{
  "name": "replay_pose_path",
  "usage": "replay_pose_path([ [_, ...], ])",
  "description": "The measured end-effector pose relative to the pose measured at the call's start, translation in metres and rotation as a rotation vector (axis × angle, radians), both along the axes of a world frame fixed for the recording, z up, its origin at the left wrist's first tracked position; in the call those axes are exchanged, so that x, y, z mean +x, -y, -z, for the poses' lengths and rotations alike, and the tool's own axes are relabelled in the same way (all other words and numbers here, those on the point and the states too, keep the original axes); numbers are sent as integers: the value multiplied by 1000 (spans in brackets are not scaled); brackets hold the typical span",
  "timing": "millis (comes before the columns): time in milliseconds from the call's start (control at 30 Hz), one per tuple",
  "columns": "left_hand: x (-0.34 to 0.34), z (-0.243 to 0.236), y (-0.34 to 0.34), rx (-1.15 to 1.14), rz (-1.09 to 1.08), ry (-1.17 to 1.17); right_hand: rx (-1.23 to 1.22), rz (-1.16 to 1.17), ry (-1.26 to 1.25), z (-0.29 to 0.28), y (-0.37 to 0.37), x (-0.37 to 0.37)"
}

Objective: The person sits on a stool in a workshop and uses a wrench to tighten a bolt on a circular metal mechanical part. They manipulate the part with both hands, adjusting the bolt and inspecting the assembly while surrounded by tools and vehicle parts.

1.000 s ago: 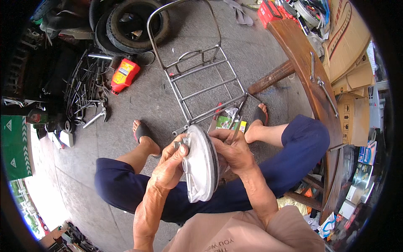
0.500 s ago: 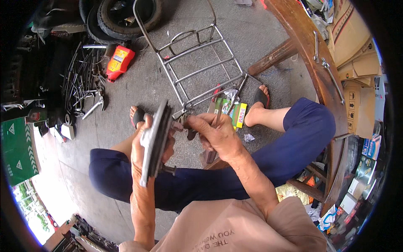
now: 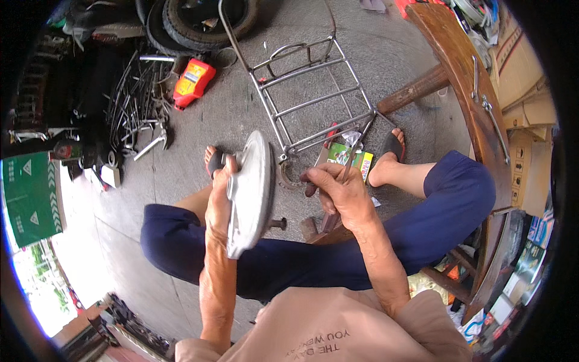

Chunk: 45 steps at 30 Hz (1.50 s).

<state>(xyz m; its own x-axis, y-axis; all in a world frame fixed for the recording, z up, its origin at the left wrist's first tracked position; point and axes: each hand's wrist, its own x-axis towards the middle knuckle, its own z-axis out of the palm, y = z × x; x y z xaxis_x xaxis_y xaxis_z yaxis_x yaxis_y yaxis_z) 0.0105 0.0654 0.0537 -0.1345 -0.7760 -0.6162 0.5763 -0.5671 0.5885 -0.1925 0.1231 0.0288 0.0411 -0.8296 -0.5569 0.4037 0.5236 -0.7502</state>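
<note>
My left hand (image 3: 220, 187) grips a round silver metal brake plate (image 3: 246, 196) held on edge; a dark bolt (image 3: 277, 224) sticks out past its right side and a curved metal piece (image 3: 285, 175) shows behind it. Right of the plate, my right hand (image 3: 341, 196) is closed on a slim tool (image 3: 348, 161) with a brownish lower end; its thumb and forefinger are near a small dark piece that I cannot make out.
A tubular metal rack (image 3: 310, 105) lies ahead, with a green-yellow box (image 3: 353, 160) near it. Red bottle (image 3: 194, 82), tyres (image 3: 211, 27) and loose tools (image 3: 129, 108) are further left. A wooden bench (image 3: 464, 78) with wrenches and cardboard (image 3: 522, 163) stand right.
The plate was held by both hands, then turned edge-on. Now my left hand alone holds it, its pale face showing more, and my right hand has drawn away to the right with the tool.
</note>
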Motion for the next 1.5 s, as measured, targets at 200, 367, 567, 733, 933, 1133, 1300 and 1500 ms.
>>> replay_pose_path([
  [200, 19, 12, -14, -188, 18, 88, -103, -116, -78, -2, 0, 14],
  [367, 27, 12, -17, -228, -14, 23, -134, -120, -1, -8, -1, 20],
  [567, 18, 1, -15, -248, 155, -91, -126, -78, 186, -22, 9, 32],
  [733, 18, -5, -19, -286, 185, 122, -128, -40, 242, -34, 12, 42],
  [933, 13, -8, -16, -375, 281, 296, -189, -37, 150, -16, 10, 42],
  [1133, 8, -16, -12, -399, 322, 244, -315, 45, -26, -18, 12, 46],
  [1300, 7, -18, -13, -312, 249, 146, -340, 92, -52, -21, 12, 50],
  [1500, 8, -4, -18, -257, 202, 144, -254, -49, -25, -20, 14, 43],
])
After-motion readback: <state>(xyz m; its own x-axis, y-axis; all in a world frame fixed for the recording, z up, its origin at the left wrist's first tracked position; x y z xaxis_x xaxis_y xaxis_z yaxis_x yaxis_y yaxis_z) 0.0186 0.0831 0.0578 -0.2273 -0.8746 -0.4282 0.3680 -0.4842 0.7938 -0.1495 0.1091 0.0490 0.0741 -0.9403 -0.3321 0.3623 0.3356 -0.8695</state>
